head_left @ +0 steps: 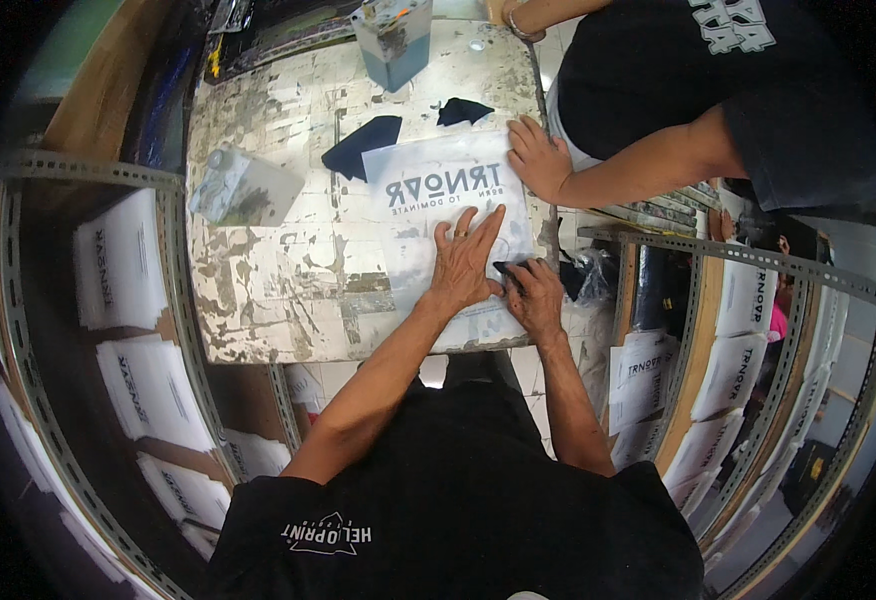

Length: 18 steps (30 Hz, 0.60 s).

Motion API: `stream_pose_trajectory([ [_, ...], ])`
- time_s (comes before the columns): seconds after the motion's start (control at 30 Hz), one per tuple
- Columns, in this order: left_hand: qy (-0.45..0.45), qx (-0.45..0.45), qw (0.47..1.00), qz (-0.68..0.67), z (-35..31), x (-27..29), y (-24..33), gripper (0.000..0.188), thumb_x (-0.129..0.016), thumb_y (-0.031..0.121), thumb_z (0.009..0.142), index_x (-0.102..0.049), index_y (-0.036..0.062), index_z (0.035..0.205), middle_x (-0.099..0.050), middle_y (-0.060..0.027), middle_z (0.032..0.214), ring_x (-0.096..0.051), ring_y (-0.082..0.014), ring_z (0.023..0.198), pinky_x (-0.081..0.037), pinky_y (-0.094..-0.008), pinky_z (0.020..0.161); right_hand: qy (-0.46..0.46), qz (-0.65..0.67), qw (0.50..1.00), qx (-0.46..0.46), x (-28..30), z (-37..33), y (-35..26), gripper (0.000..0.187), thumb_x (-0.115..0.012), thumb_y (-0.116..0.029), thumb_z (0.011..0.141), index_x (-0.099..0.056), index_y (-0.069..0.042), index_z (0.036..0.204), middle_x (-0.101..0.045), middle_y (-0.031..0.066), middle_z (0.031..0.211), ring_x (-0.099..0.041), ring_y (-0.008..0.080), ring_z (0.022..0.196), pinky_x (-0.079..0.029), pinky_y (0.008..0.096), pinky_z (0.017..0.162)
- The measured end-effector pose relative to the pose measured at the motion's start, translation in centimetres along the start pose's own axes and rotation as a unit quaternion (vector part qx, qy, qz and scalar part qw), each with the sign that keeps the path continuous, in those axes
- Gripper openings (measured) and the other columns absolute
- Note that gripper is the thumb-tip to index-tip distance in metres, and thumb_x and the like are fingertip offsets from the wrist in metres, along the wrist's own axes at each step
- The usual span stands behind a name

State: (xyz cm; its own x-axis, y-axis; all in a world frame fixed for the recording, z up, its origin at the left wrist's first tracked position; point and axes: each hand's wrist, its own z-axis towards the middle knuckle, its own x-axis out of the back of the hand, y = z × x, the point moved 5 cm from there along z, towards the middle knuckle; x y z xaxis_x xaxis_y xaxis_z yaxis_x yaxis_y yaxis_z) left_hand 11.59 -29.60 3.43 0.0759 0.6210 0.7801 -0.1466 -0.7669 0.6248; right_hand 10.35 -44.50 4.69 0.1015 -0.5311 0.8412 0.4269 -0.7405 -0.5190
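Note:
A translucent printed sheet (pixel 408 240) with dark lettering lies on the worn, paint-flaked table (pixel 288 310). My left hand (pixel 465 262) rests on it, fingers spread and stretched out, just below the large lettering. My right hand (pixel 535 295) is at the sheet's lower right, its fingers closed round a small dark scrap (pixel 502 267), which looks like cloth and is mostly hidden. Past the sheet's far edge lie a dark cloth piece (pixel 366 146) and a smaller dark cloth piece (pixel 463 111).
A square-sided plastic container (pixel 394 50) stands at the far edge; a plastic jug (pixel 243 187) lies at the left. Another person's hand (pixel 540 160) rests by the sheet's upper right corner. Metal racks with stacked printed sheets (pixel 123 265) flank me on both sides.

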Motion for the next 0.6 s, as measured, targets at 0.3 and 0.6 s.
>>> stream_pose_trajectory([
  [0.3, -0.032, 0.067, 0.997, 0.007, 0.2, -0.2, 0.2, 0.143, -0.098, 0.030, 0.040, -0.021, 0.0120, 0.160, -0.049, -0.0044, 0.149, -0.035, -0.0322, 0.142, -0.023, -0.0539, 0.104, -0.008, -0.003, 0.999, 0.032, -0.9, 2.4, 1.3, 0.023, -0.070, -0.005, 0.074, -0.072, -0.001, 0.097, -0.063, 0.0155, 0.090, -0.061, 0.0362, 0.085, -0.050, 0.0465, 0.075],
  [0.6, -0.021, 0.082, 0.996, 0.022, 0.3, -0.2, 0.5, 0.145, -0.098, 0.029, 0.039, -0.019, 0.0143, 0.160, -0.050, -0.0029, 0.148, -0.036, -0.0325, 0.141, -0.022, -0.0542, 0.105, 0.014, 0.000, 0.999, 0.040, -1.1, 3.0, 2.1, 0.020, -0.070, -0.005, 0.075, -0.071, -0.001, 0.094, -0.063, 0.0169, 0.089, -0.061, 0.0385, 0.085, -0.051, 0.0471, 0.072],
])
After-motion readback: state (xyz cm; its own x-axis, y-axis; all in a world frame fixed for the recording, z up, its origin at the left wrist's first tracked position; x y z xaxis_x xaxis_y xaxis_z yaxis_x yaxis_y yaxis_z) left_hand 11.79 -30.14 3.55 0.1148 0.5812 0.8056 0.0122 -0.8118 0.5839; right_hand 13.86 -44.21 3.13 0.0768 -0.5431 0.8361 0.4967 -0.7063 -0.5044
